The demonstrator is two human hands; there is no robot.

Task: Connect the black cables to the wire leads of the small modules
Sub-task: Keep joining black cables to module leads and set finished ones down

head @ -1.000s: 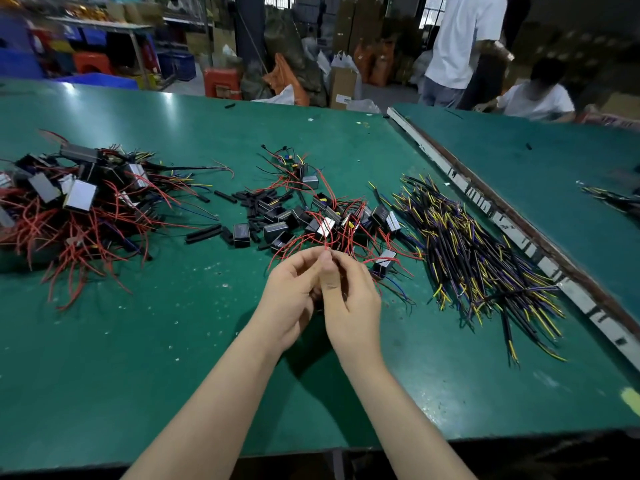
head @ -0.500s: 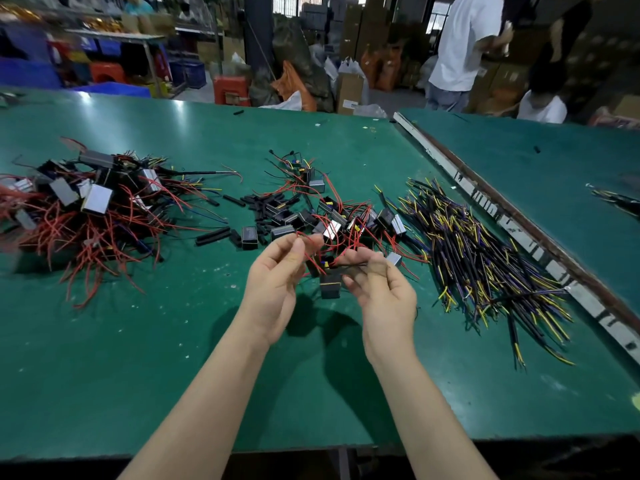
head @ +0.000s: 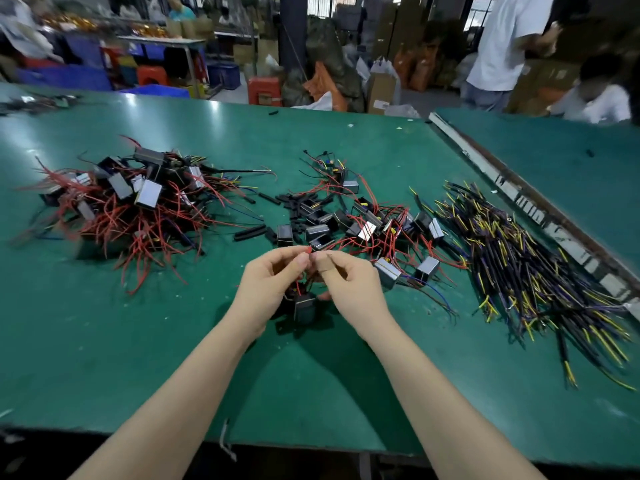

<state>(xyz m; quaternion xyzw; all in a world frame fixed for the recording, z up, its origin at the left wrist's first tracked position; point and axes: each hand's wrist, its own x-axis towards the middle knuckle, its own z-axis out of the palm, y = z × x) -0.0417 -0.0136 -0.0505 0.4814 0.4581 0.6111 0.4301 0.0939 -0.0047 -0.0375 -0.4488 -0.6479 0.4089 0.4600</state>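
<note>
While both hands meet just in front of the middle module pile point(head: 349, 220), left hand point(head: 266, 289) and right hand point(head: 353, 289) pinch a red lead point(head: 309, 250) at their fingertips; its small black module point(head: 304, 306) dangles below them. Black cables point(head: 526, 271) lie right of that pile, untouched. Risk: thin lead slips from the pinch, or the hanging module's weight tugs it loose.

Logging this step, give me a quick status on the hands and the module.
Left hand and right hand both pinching a red lead at fingertips. Small module hanging below between them. Black cables piled right, untouched. Nothing in the way.
</note>
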